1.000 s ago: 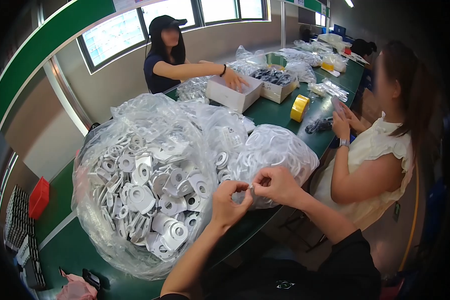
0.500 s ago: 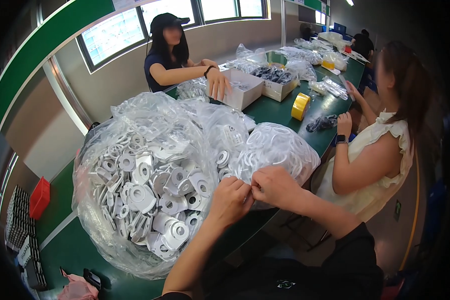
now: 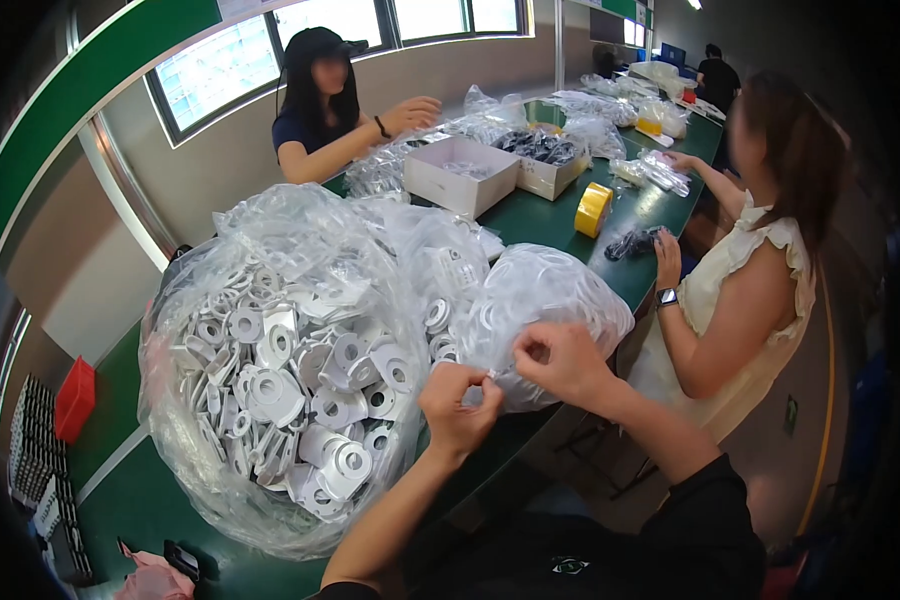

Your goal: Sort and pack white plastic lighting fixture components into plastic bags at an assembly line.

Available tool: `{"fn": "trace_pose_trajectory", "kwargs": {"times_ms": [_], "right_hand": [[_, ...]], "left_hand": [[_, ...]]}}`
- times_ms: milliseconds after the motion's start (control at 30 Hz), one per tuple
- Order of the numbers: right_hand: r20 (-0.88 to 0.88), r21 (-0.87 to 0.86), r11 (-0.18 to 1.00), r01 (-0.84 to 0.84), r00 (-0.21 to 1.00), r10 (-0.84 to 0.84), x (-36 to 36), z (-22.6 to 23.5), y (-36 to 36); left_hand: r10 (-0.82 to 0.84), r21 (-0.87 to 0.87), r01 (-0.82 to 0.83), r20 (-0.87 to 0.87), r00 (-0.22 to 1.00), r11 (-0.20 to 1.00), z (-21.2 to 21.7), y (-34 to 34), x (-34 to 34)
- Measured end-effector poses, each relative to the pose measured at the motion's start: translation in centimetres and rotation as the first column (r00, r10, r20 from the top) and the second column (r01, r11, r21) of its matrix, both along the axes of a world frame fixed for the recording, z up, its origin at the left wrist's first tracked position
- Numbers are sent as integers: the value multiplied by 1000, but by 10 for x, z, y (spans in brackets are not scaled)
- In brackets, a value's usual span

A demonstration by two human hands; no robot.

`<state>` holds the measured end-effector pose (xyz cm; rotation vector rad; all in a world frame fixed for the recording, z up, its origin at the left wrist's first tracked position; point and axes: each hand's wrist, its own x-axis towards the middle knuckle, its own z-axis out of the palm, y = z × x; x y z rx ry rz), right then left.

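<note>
My left hand (image 3: 460,408) is closed in a pinch at the near edge of a clear plastic bag (image 3: 545,285) full of white rings. A small whitish bit shows at its fingertips; I cannot make out what it is. My right hand (image 3: 568,365) is also pinched, thumb against forefinger, in front of the same bag and a little apart from the left. Whatever it holds is too small to tell. Left of my hands sits a large open plastic bag (image 3: 170,400) heaped with flat white and grey parts (image 3: 275,395), each with a round hole.
A smaller bag (image 3: 440,265) of similar parts lies between the two. Across the green table (image 3: 120,490) are a white box (image 3: 460,178), dark packets (image 3: 540,147) in another box and a yellow tape roll (image 3: 593,210). One co-worker (image 3: 320,110) sits opposite, another (image 3: 740,260) at right.
My hands have drawn apart, the right one moving up and to the right. The opposite co-worker's hand has pulled back from the white box. The right co-worker's farther hand has shifted onto the clear packets.
</note>
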<state>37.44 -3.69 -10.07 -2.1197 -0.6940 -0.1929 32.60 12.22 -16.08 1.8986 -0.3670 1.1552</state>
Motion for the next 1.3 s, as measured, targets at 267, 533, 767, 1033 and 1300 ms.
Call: {"fn": "trace_pose_trajectory", "kwargs": {"times_ms": [267,533,767,1033,1300], "right_hand": [[-32,122,978,-168,984,173,-13,-4,5],[103,-82,990,-116,987,124,-15,-12,11],[216,-268,952,-150,953,211,-10,-13,9],[-5,-240,952,-189,981,194,-9,-7,8],[77,-24,975,-219,972,221,-5,-15,4]], "left_hand": [[-61,-142,50,-73,995,989,-9,-2,-1],[-9,306,19,-33,999,952,8,7,-4],[46,610,55,-149,988,791,22,12,-6],[-3,335,45,-123,992,941,-6,6,-7],[-381,-764,-17,-340,860,644,-23,-14,-20]]}}
